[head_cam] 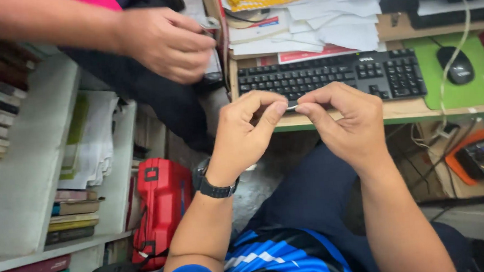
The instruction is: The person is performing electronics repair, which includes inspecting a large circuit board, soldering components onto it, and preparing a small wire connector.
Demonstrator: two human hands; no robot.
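- The white bookshelf (29, 180) fills the left side w/ stacked books on its shelves and loose papers in the middle bay.
- The wooden desk (417, 110) runs across the top right, its front edge just behind your knuckles.
- A paper pile (313, 22) sits at the back of the desk, behind the keyboard.
- The black keyboard (332, 76) lies flat on the desk, directly above your hands in view.
- The red tool case (160, 206) stands on the floor btwn the shelf and your left forearm.
- The green mouse pad (452, 92) is right of the keyboard, w/ a black mouse (459, 64) on it.
- Another person's hand (165, 43) is at upper left, fingers curled on sth small; can't tell what.
- Your left hand (247, 130) is raised in front of the desk edge, thumb and index pinched together on 1 end of the small part.
- Your right hand (343, 119) mirrors it, fingertips clamped on the other end.
- A black wristwatch (211, 184) is on your left wrist.
- The small pale part (292, 107) is held btwn both hands' fingertips at centre frame; mostly hidden, so its kind isn't clear.
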